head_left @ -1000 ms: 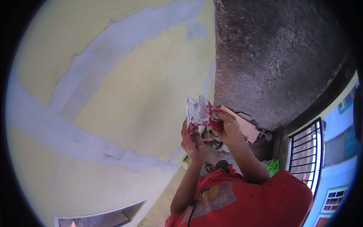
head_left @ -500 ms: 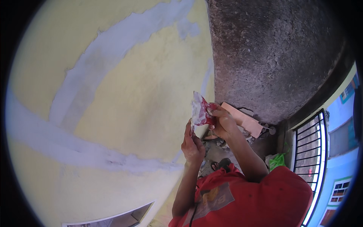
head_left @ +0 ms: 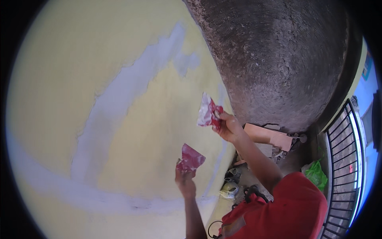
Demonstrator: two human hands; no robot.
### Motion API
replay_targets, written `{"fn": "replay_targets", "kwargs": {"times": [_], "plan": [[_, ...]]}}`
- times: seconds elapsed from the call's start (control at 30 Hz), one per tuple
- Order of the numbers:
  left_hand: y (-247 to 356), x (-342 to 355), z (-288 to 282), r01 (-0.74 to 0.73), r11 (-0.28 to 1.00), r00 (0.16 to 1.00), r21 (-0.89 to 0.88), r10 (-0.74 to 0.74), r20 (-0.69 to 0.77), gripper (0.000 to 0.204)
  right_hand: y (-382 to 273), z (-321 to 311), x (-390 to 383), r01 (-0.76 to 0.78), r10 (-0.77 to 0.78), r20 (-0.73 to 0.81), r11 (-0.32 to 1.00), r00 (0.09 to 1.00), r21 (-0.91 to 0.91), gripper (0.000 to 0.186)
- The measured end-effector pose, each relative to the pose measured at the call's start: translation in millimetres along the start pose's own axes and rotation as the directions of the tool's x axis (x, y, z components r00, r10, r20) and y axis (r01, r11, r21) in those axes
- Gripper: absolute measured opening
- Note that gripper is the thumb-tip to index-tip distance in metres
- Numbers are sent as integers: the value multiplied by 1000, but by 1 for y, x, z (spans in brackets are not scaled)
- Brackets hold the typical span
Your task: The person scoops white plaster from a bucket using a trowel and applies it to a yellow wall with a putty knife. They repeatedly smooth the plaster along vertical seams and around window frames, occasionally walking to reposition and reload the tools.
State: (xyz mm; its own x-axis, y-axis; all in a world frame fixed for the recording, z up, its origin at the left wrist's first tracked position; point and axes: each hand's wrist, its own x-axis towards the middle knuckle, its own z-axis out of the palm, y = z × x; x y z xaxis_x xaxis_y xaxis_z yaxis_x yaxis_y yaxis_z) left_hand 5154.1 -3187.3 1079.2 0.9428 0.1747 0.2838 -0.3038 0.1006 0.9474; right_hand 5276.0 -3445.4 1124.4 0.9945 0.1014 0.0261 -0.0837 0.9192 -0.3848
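Observation:
My left hand (head_left: pixel 184 179) grips a red plastic spreader (head_left: pixel 192 157) with traces of white paste, held low in front of the pale yellow wall (head_left: pixel 155 111). Higher and to the right, my right hand (head_left: pixel 229 127) has its fingers closed on another red spreader (head_left: pixel 208 112), whose blade is thickly smeared with white paste. The two tools are apart. Bands of light grey-white patching (head_left: pixel 103 119) run across the yellow wall; whether either tool touches it I cannot tell.
A rough dark wall (head_left: pixel 278 63) adjoins the yellow one. At its foot are a peach board (head_left: pixel 274 139), scattered debris and a green plastic bag (head_left: pixel 315 174). A black metal railing (head_left: pixel 340 167) runs along the right, with a blue building (head_left: pixel 364 95) beyond.
The two spreaders, earlier held close together, have separated: my left hand has moved down and leftward, my right one slightly up. The view has shifted, showing more of the floor clutter.

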Motion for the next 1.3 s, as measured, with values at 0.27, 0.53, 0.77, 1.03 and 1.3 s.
{"fn": "replay_targets", "kwargs": {"times": [0.27, 0.53, 0.77, 1.03, 1.3], "plan": [[95, 145, -61, 128, 990, 941, 65, -142, 308, 44, -131, 45, 180, 367, -367, 29, 930, 930, -20, 35], [124, 196, -74, 287, 922, 753, 260, -385, 533, 40, -248, 108, 347, 746, -800, 54, 531, 598, -403, 22], [115, 204, -92, 348, 906, 730, 241, -423, 537, 32, -259, 146, 454, 546, -914, 359, -204, 192, -813, 35], [100, 199, -138, 447, 864, 716, 233, -502, 486, 57, -193, 159, 443, 479, -777, 383, -121, 500, -870, 39], [88, 218, -114, 290, 909, 752, 301, -411, 516, 53, -344, 127, 504, 237, -897, 118, -15, 425, -971, 36]]}}
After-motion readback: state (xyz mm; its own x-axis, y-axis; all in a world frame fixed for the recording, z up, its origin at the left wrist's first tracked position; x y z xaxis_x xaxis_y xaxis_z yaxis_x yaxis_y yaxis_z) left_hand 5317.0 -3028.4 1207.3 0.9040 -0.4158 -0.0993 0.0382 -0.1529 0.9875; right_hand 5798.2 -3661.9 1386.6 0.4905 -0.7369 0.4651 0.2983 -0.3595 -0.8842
